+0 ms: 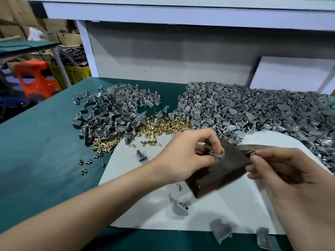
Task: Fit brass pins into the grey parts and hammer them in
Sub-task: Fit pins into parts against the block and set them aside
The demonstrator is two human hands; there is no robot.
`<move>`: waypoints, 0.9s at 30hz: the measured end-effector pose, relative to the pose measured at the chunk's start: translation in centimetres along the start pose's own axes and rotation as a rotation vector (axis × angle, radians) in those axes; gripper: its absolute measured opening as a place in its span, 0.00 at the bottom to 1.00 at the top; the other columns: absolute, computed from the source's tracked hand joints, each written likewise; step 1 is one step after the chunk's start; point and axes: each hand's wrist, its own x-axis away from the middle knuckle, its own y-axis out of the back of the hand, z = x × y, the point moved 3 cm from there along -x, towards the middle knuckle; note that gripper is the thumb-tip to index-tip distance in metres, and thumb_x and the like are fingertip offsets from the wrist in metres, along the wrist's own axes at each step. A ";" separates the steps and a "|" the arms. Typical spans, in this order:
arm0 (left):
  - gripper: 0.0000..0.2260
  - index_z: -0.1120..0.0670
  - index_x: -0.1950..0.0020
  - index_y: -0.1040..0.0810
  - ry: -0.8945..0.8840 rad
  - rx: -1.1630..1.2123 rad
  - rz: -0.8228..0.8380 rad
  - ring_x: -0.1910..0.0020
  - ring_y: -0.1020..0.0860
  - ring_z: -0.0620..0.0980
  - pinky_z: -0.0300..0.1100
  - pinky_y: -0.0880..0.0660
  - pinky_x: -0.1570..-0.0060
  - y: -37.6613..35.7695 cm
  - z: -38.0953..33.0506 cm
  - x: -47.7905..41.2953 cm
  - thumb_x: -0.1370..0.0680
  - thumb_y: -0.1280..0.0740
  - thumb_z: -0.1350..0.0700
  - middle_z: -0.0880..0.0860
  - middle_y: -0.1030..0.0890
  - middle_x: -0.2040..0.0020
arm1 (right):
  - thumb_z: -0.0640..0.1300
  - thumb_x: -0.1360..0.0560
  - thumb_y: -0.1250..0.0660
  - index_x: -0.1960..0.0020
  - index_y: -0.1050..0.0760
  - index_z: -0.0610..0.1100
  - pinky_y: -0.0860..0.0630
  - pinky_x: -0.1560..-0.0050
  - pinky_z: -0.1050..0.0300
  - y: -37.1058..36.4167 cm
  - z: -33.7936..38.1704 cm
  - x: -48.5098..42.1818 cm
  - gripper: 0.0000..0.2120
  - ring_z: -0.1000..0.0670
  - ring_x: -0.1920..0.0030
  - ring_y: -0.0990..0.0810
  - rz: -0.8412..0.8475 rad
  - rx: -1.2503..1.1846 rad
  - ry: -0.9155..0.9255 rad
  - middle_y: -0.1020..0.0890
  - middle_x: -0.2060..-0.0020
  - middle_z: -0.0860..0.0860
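Your left hand (188, 153) pinches a small grey part (217, 155) on the dark square block (223, 171), toward the desk's (45, 142) front edge. Your right hand (282, 169) grips a blurry metal tool (253, 147) just right of it

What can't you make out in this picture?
Head view only.
Hidden: grey part in left hand, covered by its fingers; its holes unseen.
Blurred: tool in right hand, by motion; type unclear.
Cut off: right pile, by the right edge.
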 end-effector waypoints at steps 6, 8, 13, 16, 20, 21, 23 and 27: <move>0.06 0.58 0.54 0.16 -0.164 -0.247 0.045 0.52 0.20 0.45 0.43 0.22 0.47 -0.4 0.1 0.0 0.28 0.28 0.66 0.51 0.18 0.53 | 0.41 0.36 0.30 0.61 0.18 0.51 0.21 0.63 0.65 -0.6 -1.1 0.1 0.07 0.50 0.69 0.17 0.092 -0.063 -0.118 0.17 0.70 0.50; 0.04 0.58 0.54 0.16 -0.160 -0.252 0.026 0.52 0.20 0.44 0.43 0.23 0.47 -0.4 0.1 -0.1 0.27 0.28 0.65 0.51 0.18 0.54 | 0.40 0.36 0.30 0.60 0.18 0.50 0.21 0.63 0.65 -0.7 -1.0 0.2 0.08 0.50 0.69 0.17 0.141 -0.046 -0.144 0.16 0.69 0.50; 0.10 0.58 0.51 0.23 -0.075 -0.058 -0.019 0.54 0.18 0.45 0.42 0.21 0.48 -0.8 0.7 0.1 0.28 0.27 0.68 0.52 0.17 0.55 | 0.37 0.32 0.28 0.58 0.20 0.57 0.24 0.65 0.68 -1.0 -0.6 -0.3 0.13 0.54 0.72 0.18 0.247 0.215 -0.089 0.16 0.68 0.55; 0.10 0.59 0.52 0.21 -0.027 -0.031 -0.034 0.53 0.18 0.45 0.36 0.21 0.48 -0.7 1.0 0.0 0.30 0.26 0.68 0.51 0.19 0.49 | 0.38 0.32 0.27 0.58 0.20 0.56 0.22 0.63 0.58 -1.6 -0.4 -1.5 0.12 0.53 0.69 0.19 0.304 0.336 -0.032 0.17 0.65 0.57; 0.04 0.59 0.55 0.17 -0.036 -0.126 -0.051 0.48 0.21 0.42 0.33 0.24 0.46 -0.8 0.9 0.0 0.29 0.26 0.64 0.50 0.21 0.44 | 0.36 0.33 0.25 0.66 0.22 0.55 0.24 0.61 0.63 -2.8 -0.7 -2.3 0.15 0.55 0.64 0.20 0.410 0.458 -0.010 0.18 0.68 0.58; 0.03 0.58 0.55 0.16 -0.044 -0.164 -0.055 0.48 0.22 0.41 0.32 0.25 0.45 -0.9 0.9 0.1 0.28 0.26 0.63 0.50 0.20 0.44 | 0.35 0.33 0.26 0.67 0.23 0.55 0.26 0.61 0.67 -2.9 -0.8 -2.5 0.16 0.56 0.64 0.21 0.429 0.481 -0.016 0.19 0.70 0.57; 0.03 0.55 0.56 0.15 -0.051 -0.254 -0.070 0.47 0.24 0.39 0.33 0.29 0.42 -1.0 0.9 0.0 0.28 0.26 0.59 0.47 0.19 0.45 | 0.34 0.32 0.27 0.66 0.24 0.55 0.29 0.62 0.72 -3.1 -0.6 -2.9 0.16 0.56 0.64 0.22 0.476 0.537 -0.008 0.20 0.71 0.57; 0.01 0.51 0.57 0.16 -0.025 -0.271 -0.110 0.45 0.27 0.40 0.41 0.37 0.37 -1.2 1.1 0.1 0.27 0.26 0.56 0.44 0.19 0.46 | 0.35 0.30 0.28 0.66 0.25 0.54 0.29 0.62 0.65 -2.9 0.0 -3.2 0.15 0.53 0.64 0.23 0.557 0.611 0.016 0.21 0.68 0.54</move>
